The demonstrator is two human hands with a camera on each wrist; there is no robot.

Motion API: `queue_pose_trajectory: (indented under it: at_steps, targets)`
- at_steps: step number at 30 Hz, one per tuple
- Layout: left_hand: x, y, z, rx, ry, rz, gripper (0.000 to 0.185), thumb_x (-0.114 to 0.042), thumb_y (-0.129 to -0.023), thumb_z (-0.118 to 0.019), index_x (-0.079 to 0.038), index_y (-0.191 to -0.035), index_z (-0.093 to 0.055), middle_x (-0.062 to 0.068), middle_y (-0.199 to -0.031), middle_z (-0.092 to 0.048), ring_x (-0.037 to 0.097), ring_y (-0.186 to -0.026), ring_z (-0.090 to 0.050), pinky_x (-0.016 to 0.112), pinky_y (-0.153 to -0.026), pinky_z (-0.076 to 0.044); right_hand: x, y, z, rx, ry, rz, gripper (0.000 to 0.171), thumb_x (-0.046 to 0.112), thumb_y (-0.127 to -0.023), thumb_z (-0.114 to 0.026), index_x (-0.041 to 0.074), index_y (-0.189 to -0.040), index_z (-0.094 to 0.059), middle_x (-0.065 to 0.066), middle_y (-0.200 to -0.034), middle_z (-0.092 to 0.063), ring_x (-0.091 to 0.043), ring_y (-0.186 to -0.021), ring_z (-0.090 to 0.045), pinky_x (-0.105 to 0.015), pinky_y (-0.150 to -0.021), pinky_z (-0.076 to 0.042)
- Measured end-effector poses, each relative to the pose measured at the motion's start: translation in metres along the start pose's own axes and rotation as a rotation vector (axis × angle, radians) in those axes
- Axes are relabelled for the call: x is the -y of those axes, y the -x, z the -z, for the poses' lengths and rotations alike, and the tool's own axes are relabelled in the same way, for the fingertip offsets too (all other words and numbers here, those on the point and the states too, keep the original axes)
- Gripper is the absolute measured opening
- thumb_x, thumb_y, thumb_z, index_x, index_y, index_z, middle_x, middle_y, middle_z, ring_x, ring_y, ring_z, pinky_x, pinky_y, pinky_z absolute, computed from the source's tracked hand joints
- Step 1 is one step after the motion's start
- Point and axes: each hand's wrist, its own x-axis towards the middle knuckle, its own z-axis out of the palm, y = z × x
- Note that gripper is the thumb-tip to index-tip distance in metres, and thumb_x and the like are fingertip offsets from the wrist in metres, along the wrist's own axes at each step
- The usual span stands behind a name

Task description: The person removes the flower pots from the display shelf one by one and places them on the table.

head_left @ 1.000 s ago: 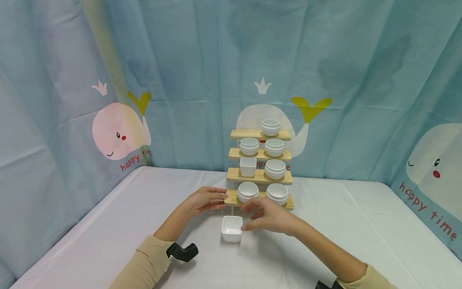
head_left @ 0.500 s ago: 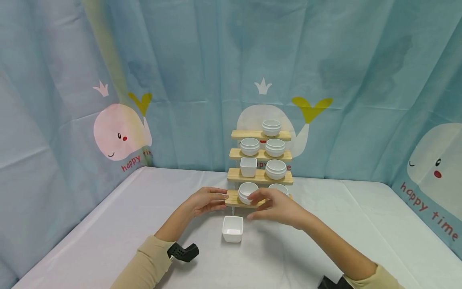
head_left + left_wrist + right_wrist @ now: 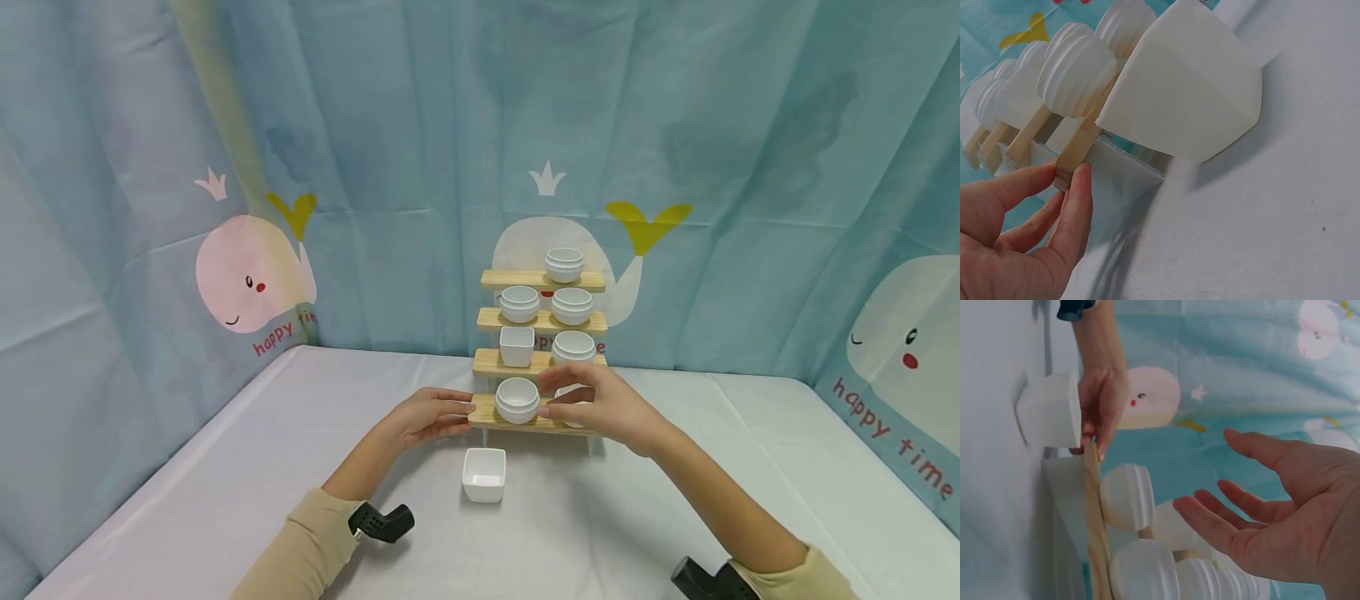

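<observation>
White round bowls (image 3: 517,399) are sitting in pairs on a four-tier wooden rack (image 3: 540,363), and the right hand (image 3: 600,403) is now hovering at the bottom shelf (image 3: 486,412), in front of that tier's right-hand bowl (image 3: 567,392). A second ago this hand was lower down, beside the square dish (image 3: 483,475) on the surface (image 3: 225,467); it has since been rising and moving right, leaving the dish where it is lying. That shift suggests the work is turning from the dish to the bowl on the lowest tier (though no hold has been made yet).

In the right wrist view the right hand's fingers (image 3: 1235,519) are spreading, lightly curved and holding nothing, with the ribbed bowls just beyond the fingertips. From the head view the bowl behind the hand is mostly hidden, so whether a fingertip is touching it cannot be told.

The left hand (image 3: 427,417) is staying where it was, pinching the left end of the bottom shelf between thumb (image 3: 1075,206) and forefinger, steadying the rack.

The bowls are looking small, glossy and ribbed round the outside, all upright. One square dish (image 3: 516,345) is occupying the left of the second tier from the bottom, and the top tier is carrying a single bowl (image 3: 564,264). Behind it all a blue whale-print curtain (image 3: 255,283) is hanging.
</observation>
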Motion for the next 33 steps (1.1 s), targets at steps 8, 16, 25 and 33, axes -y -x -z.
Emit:
queue_pose_trajectory:
  at_steps: [8, 16, 25, 33]
  targets:
    - [0.001, 0.0, 0.0, 0.001, -0.002, -0.001, 0.045, 0.0, -0.103, -0.065, 0.012, -0.145, -0.053, 0.013, -0.106, -0.072, 0.012, -0.08, -0.073, 0.023, -0.077, -0.066, 0.001, 0.003, 0.016, -0.084, -0.017, 0.013, 0.051, 0.015, -0.099, -0.076, -0.006, -0.141, -0.056, -0.026, -0.144, -0.059, -0.036, -0.125, -0.065, -0.044, -0.102, -0.061]
    - [0.001, -0.001, -0.001, -0.009, -0.004, 0.003, 0.045, -0.001, -0.103, -0.066, 0.011, -0.145, -0.054, 0.014, -0.11, -0.071, 0.013, -0.082, -0.073, 0.024, -0.079, -0.066, 0.0, 0.002, 0.025, -0.16, -0.031, 0.033, 0.051, 0.013, -0.1, -0.073, -0.005, -0.144, -0.054, -0.024, -0.14, -0.06, -0.034, -0.122, -0.067, -0.028, -0.097, -0.059]
    - [0.002, 0.001, -0.002, -0.006, 0.013, -0.001, 0.046, 0.0, -0.103, -0.065, 0.012, -0.145, -0.053, 0.014, -0.11, -0.07, 0.013, -0.083, -0.073, 0.024, -0.079, -0.066, 0.002, -0.005, 0.031, -0.19, -0.038, 0.033, 0.051, 0.014, -0.101, -0.071, -0.005, -0.146, -0.054, -0.026, -0.142, -0.058, -0.027, -0.115, -0.069, -0.025, -0.095, -0.059]
    - [0.0, 0.0, -0.001, -0.009, 0.016, 0.001, 0.045, 0.001, -0.103, -0.065, 0.012, -0.145, -0.053, 0.014, -0.11, -0.07, 0.014, -0.083, -0.073, 0.025, -0.08, -0.066, 0.012, -0.015, 0.046, -0.23, -0.053, 0.013, 0.055, 0.017, -0.102, -0.07, -0.005, -0.149, -0.049, -0.026, -0.145, -0.054, -0.032, -0.123, -0.065, -0.027, -0.101, -0.06]
